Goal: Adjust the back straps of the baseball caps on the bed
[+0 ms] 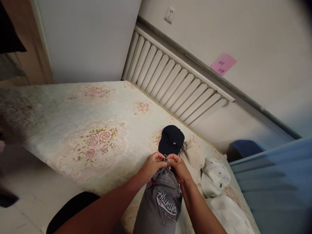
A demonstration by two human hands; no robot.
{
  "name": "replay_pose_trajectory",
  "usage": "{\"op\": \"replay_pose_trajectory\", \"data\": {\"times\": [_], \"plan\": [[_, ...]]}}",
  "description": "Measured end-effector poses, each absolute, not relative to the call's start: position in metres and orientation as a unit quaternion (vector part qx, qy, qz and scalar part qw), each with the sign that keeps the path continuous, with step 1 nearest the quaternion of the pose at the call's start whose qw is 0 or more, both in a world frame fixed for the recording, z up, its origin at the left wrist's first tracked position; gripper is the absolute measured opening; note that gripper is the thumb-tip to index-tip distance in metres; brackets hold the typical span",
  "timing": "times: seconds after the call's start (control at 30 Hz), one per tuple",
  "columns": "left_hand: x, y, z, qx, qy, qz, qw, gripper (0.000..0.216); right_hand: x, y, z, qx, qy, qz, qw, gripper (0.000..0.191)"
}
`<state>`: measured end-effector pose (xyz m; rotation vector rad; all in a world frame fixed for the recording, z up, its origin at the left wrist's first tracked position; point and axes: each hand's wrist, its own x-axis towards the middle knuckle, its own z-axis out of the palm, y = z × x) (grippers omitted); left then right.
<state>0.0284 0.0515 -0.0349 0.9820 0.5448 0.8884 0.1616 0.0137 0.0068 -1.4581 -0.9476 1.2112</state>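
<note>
A grey baseball cap (162, 195) with white "Always" lettering lies between my forearms, its brim toward me. At its far end, my left hand (156, 165) pinches the cap's narrow strap. My right hand (179, 167) pinches the same strap from the other side, and the fingertips of both hands nearly meet. Just beyond my fingers sits a dark navy cap (172, 138) on the bed. To its right are a beige cap (195, 153) and a white cap (215, 175). The strap's fastening is too small to make out.
A mattress with a floral cover (102, 107) spreads under the caps. Along its far side runs a white radiator (168, 74) below a pink note (223, 64). A blue curtain (280, 175) hangs at the right, and more white fabric (229, 214) lies near me.
</note>
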Motion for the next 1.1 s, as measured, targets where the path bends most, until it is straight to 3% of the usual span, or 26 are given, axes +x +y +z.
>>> {"op": "replay_pose_trajectory", "data": {"times": [0.53, 0.93, 1.1], "plan": [[0.031, 0.052, -0.038, 0.469, 0.264, 0.398, 0.743, 0.029, 0.159, 0.014, 0.010, -0.635, -0.424, 0.436, 0.477, 0.015], [0.023, 0.055, -0.035, 0.433, 0.276, 0.356, 0.780, 0.017, 0.161, 0.007, 0.013, -0.636, -0.486, 0.415, 0.432, 0.022], [0.021, 0.056, -0.034, 0.439, 0.287, 0.346, 0.778, 0.014, 0.156, 0.006, 0.013, -0.664, -0.537, 0.338, 0.395, 0.025]]}}
